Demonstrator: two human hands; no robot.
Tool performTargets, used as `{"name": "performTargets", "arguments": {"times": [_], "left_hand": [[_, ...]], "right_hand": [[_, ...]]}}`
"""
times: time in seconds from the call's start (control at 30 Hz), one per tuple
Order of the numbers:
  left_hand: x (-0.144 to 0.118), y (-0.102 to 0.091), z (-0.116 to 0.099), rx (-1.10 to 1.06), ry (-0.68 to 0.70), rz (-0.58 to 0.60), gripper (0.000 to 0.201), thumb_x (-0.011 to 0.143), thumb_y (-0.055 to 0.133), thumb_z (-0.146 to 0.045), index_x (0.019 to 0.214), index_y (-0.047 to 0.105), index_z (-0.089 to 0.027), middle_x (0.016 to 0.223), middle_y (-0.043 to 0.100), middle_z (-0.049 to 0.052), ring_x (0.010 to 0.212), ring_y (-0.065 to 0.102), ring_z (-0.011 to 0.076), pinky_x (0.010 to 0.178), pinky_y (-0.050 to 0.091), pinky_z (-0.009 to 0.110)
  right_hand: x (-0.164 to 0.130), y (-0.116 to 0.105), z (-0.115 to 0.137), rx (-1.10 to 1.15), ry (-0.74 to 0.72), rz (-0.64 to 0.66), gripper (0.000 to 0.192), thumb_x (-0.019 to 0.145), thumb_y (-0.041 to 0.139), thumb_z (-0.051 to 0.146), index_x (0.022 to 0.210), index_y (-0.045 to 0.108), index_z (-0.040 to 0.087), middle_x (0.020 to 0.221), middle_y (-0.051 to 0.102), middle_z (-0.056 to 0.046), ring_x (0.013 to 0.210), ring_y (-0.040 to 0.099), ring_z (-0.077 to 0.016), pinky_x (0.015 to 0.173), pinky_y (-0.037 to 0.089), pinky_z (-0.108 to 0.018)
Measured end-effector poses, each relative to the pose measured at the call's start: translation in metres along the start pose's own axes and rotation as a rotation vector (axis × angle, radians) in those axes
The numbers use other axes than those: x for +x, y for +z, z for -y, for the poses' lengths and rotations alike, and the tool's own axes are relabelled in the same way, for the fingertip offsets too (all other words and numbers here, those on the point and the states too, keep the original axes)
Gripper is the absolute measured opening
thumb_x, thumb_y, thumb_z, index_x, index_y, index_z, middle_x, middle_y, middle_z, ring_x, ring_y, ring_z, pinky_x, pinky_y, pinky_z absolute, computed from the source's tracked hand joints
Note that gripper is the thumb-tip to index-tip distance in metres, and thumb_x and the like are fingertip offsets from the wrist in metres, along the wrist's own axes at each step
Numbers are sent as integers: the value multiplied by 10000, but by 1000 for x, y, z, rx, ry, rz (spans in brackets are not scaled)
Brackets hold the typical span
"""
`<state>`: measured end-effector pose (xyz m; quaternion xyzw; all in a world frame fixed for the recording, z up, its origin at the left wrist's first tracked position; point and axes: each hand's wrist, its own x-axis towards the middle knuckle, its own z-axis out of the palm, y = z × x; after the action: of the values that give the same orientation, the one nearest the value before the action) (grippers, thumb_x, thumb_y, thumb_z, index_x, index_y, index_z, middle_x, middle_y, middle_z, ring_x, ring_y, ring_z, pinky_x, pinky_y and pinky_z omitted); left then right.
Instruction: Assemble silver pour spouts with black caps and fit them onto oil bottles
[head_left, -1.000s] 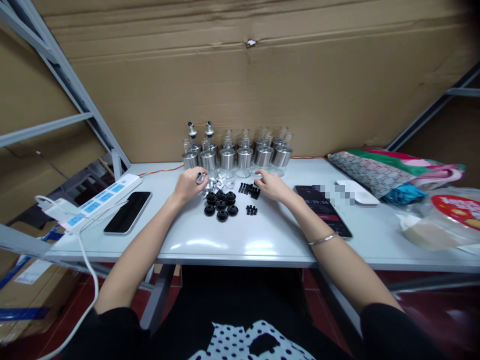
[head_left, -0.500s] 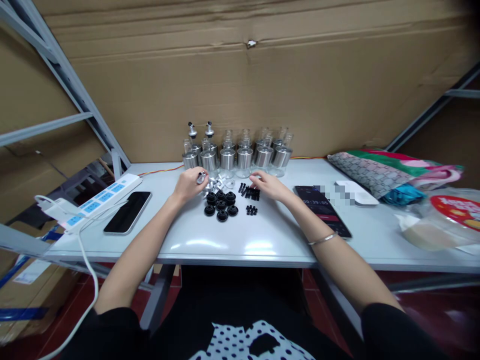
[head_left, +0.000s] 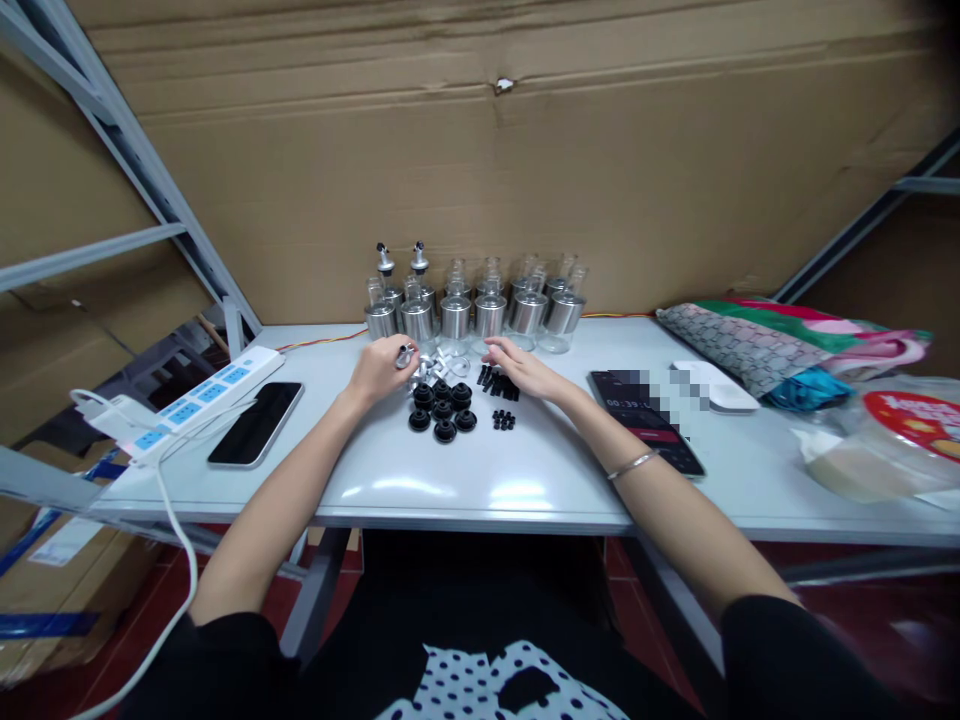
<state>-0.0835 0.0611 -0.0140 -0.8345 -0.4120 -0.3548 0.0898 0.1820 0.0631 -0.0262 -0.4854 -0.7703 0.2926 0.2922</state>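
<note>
My left hand (head_left: 381, 368) is closed on a small silver pourer part (head_left: 406, 355) whose round end shows beside the thumb. My right hand (head_left: 525, 368) holds nothing that I can see. Its fingers stretch out over a cluster of short black tubes (head_left: 504, 385). Between the hands lie several shiny silver parts (head_left: 429, 372) and a clear ring. Nearer to me are black ribbed stoppers (head_left: 442, 410) in a group, with small black caps (head_left: 503, 420) to their right.
Glass bottles with steel sleeves (head_left: 455, 318) stand in rows at the back; two carry pourers (head_left: 418, 262). A power strip (head_left: 202, 400) and a phone (head_left: 256, 425) lie left. To the right are a phone showing a timer (head_left: 660, 440), a patterned bag (head_left: 750, 350) and a tape roll (head_left: 862, 450).
My right hand has shifted a little to the left above the black tubes, with its fingers reaching further out. My left hand has barely moved and keeps the silver part.
</note>
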Motion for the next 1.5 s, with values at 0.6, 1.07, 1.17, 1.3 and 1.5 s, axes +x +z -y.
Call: {"name": "performTargets", "arguments": {"times": [0.6,1.07,1.17,1.3,1.5], "left_hand": [[0,1,0,13,26,17,145,830,482,-240,797,599,-163,787,682,60,716,620,171,694,461,279],[-2,7,-39,-6,227,39,433,830,463,-611,848,482,-179,600,603,2,502,592,139,484,382,227],[-3,9,-41,25,271,84,478,803,482,-641,892,491,-171,626,623,14,518,614,159,486,402,236],[-6,12,-46,45,277,105,395,813,504,-560,873,483,-171,602,612,9,489,606,166,460,400,243],[-10,18,-45,23,304,45,182,811,466,-330,911,471,-178,642,629,16,554,630,173,518,458,267]], "right_hand": [[-2,0,5,-180,-56,33,297,936,379,303,1105,568,150,1064,675,-98,987,610,-206,910,447,-369],[-24,12,53,-438,-705,-388,213,901,471,304,1026,625,225,1105,636,-94,1132,486,-250,945,364,-436],[-25,15,54,-457,-753,-395,182,885,488,264,978,640,231,1093,639,-86,1123,487,-247,933,368,-433],[-25,15,53,-460,-793,-419,141,870,506,271,859,637,222,1048,650,-84,1077,512,-246,904,386,-427],[-27,20,61,-478,-776,-355,161,894,481,310,858,604,211,1087,618,-101,1113,470,-254,911,363,-432]]}}
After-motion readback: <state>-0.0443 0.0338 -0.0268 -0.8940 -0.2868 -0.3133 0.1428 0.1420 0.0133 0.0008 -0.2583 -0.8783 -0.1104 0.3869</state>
